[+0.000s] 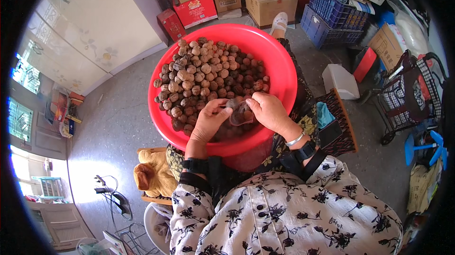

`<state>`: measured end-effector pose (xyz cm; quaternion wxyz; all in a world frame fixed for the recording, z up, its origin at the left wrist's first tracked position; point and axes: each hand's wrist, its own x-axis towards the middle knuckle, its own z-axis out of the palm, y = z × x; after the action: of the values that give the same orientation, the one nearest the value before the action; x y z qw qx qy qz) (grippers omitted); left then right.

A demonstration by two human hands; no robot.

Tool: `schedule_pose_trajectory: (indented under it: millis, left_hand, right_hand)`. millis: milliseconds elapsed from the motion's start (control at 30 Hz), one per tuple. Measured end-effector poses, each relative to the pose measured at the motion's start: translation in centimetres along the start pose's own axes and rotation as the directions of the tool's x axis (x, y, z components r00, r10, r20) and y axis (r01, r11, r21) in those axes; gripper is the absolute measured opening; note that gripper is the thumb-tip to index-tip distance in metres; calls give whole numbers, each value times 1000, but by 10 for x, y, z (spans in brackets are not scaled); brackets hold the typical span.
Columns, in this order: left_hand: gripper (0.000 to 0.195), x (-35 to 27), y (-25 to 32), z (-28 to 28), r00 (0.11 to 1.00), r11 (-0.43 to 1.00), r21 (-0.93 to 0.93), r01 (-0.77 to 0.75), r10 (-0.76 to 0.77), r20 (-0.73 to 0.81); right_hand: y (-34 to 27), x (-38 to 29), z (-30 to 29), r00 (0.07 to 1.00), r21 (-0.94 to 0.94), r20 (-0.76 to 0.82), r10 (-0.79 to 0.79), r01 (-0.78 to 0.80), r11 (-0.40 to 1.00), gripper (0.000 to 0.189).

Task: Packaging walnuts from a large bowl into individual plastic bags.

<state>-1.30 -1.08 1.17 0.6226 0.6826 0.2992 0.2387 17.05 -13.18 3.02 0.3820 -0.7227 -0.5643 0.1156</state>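
Observation:
A large red plastic basin point(284, 73) rests on the lap, heaped with walnuts in their shells point(199, 73). Over its near part, both hands hold a small sheer pinkish mesh bag point(241, 118). My left hand point(213, 115) is at the bag's left edge, thumb and fingers close together near a walnut point(233, 103) at its opening. My right hand point(268, 110) pinches the bag's upper right edge between thumb and fingers. Whether nuts lie inside the bag or only behind it is hard to tell.
A white bucket point(151, 219) stands low left, near a yellow plush item point(151, 173). Right of the basin, a woven stool point(343, 123) bears a dark phone point(330, 134) and a blue cloth point(324, 114). Cardboard boxes point(272, 7) and blue crates point(320, 29) stand beyond.

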Motion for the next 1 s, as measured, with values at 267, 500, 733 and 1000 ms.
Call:
schedule_pose_trajectory:
  millis: [267,500,733,1000]
  left_hand:
    - [41,2,-6,10,991,929,353,-108,128,-33]
    - [23,6,-19,-12,913,970,242,17,84,-400]
    - [23,6,-37,-9,979,705,704,84,72,-189]
    - [26,1,-35,8,990,232,972,39,-140,-6]
  right_hand:
    - [4,0,2,1000,-12,6,20,-20,1000,33]
    - [0,-1,1,1000,-6,0,-2,2,1000,32]
    - [-3,-1,-1,1000,11,3,9,-9,1000,33]
    - [-2,-1,1,1000,9,-12,-10,10,1000,32]
